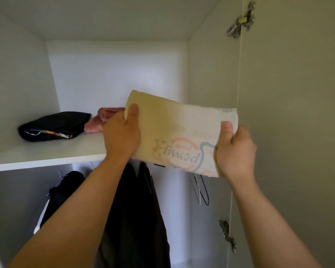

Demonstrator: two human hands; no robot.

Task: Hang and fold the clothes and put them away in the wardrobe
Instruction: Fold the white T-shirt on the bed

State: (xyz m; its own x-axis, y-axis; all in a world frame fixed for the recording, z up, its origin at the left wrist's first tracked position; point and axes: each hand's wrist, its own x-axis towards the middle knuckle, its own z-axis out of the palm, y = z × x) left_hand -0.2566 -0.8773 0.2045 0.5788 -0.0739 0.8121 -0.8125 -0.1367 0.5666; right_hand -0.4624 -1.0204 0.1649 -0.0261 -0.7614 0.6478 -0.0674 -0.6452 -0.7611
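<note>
I hold a folded cream-white garment [178, 132] with a faded printed logo up in front of the wardrobe's upper shelf [46, 153]. My left hand [121, 134] grips its left edge, thumb on top. My right hand [235, 149] grips its right edge. The garment hovers over the shelf's right part, tilted down toward me. On the shelf lie a folded black garment [54, 125] at the left and a folded pink garment [103, 120] beside it, partly hidden behind my left hand.
Dark clothes [135, 209] hang below the shelf, with more dark clothing [66, 190] to their left. Empty wire hangers [201, 190] hang at the right. The open wardrobe door [298, 113] with its hinges [240, 20] stands close on the right.
</note>
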